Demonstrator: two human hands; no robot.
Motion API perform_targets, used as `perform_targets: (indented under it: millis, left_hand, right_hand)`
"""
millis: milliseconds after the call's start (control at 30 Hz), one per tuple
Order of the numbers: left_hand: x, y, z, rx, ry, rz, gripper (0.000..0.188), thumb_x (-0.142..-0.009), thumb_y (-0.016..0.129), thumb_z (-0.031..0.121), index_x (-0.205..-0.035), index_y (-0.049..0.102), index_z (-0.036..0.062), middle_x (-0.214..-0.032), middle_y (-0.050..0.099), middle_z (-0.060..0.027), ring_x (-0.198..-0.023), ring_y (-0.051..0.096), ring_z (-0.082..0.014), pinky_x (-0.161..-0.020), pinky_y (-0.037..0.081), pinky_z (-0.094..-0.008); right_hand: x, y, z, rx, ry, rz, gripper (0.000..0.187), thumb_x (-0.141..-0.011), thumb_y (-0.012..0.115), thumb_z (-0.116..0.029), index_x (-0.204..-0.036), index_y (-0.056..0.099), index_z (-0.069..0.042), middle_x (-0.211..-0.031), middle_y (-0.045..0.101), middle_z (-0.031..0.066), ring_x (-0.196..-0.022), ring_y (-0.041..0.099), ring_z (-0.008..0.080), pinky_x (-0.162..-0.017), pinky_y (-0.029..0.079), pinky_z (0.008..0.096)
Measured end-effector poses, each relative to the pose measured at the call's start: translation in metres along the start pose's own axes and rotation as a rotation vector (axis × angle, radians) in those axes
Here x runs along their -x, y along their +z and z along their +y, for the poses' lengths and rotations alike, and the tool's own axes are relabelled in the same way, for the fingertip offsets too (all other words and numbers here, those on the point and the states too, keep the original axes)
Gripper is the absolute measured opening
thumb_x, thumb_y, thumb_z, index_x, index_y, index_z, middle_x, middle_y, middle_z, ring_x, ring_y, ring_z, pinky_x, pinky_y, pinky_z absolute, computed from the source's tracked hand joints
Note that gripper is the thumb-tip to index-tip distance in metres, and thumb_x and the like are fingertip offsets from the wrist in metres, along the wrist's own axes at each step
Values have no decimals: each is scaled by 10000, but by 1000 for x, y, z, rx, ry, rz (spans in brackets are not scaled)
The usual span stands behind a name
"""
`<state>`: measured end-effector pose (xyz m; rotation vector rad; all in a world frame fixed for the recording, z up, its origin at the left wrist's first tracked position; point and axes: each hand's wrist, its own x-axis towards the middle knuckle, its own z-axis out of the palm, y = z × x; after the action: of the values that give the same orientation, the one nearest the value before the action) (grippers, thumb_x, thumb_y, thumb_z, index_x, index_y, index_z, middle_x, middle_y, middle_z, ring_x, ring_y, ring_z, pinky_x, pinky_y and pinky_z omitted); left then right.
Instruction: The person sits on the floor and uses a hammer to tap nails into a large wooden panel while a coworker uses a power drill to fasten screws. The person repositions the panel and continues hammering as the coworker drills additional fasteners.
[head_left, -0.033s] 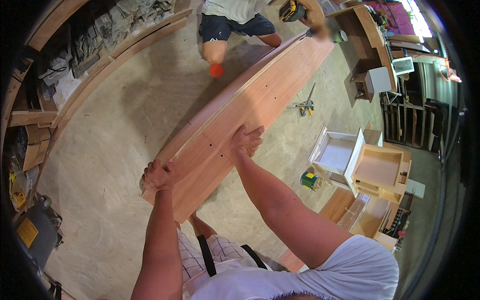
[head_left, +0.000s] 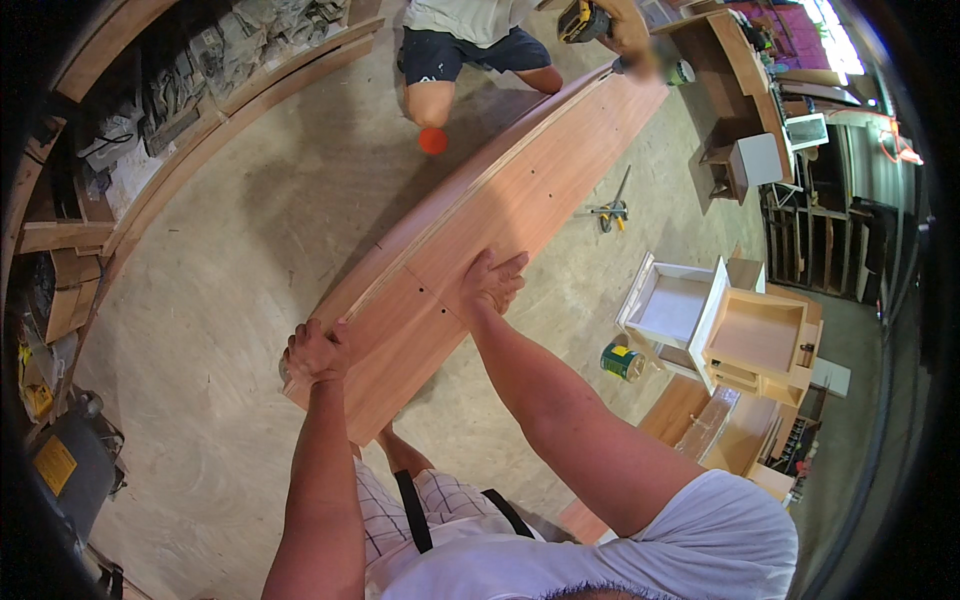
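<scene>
A long reddish-brown wooden panel (head_left: 400, 340), joined along a pale plywood edge to a second board, stretches from near me to the far right. Dark screw holes dot its top face. At its near left end, my left hand (head_left: 318, 352) is closed over the edge, fingers curled. My right hand (head_left: 493, 284) grips the right-hand long edge, thumb on the face and fingers over the side; their tips are partly hidden. At the far end a co-worker kneels, with a yellow-and-black power drill (head_left: 583, 22) in hand. The co-worker's other hand is blurred near that end.
On the concrete floor to the right lie bar clamps (head_left: 612, 212). Beyond them stand a green can (head_left: 622, 361), a white drawer box (head_left: 676, 300) and a light wood drawer (head_left: 757, 335). A wooden-edged shelf (head_left: 250, 85) holds scrap at left, above a dark case (head_left: 75, 465).
</scene>
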<state>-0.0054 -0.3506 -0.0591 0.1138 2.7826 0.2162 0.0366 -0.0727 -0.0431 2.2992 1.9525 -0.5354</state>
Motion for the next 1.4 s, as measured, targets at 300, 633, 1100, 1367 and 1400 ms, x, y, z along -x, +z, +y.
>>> perform_targets:
  millis: [300, 633, 1100, 1367, 1400]
  left_hand:
    - [-11, -4, 11, -32, -14, -6, 492, -898, 624, 571, -1008, 738, 106, -995, 723, -123, -950, 691, -325, -824, 545, -471]
    - [-13, 1, 7, -19, 0, 8, 551, -903, 567, 641, -990, 714, 118, -977, 710, -130, -932, 685, -361, -786, 531, -520]
    - [-15, 0, 6, 4, 2, 21, 508, -883, 616, 595, -1003, 714, 111, -995, 711, -135, -951, 682, -356, -817, 530, -507]
    - [-14, -5, 9, 0, -24, -25, 428, -895, 632, 503, -1044, 724, 113, -1042, 719, -115, -996, 681, -333, -870, 533, -486]
    - [-13, -7, 10, -2, -23, -31, 418, -891, 632, 494, -1043, 723, 115, -1038, 719, -115, -994, 682, -334, -868, 532, -487]
  right_hand:
    - [-5, -1, -14, -1, 18, -18, 884, -973, 435, -649, -1646, 100, -183, -1416, 413, 228, -1276, 518, 405, -1051, 443, 503]
    - [-8, 1, -14, 2, 38, -71, 906, -982, 422, -675, -1652, 20, -217, -1445, 355, 189, -1318, 459, 371, -1086, 415, 502]
    - [-7, 10, -10, -6, 10, 43, 857, -970, 462, -624, -1631, 113, -206, -1411, 428, 226, -1255, 531, 425, -1033, 450, 519]
    - [-6, 11, -11, 13, -6, 54, 875, -977, 480, -605, -1644, 89, -195, -1394, 414, 233, -1246, 520, 420, -1016, 462, 534]
    - [-6, 10, -11, 13, -6, 58, 873, -978, 477, -604, -1644, 89, -195, -1392, 415, 234, -1247, 519, 421, -1017, 461, 534]
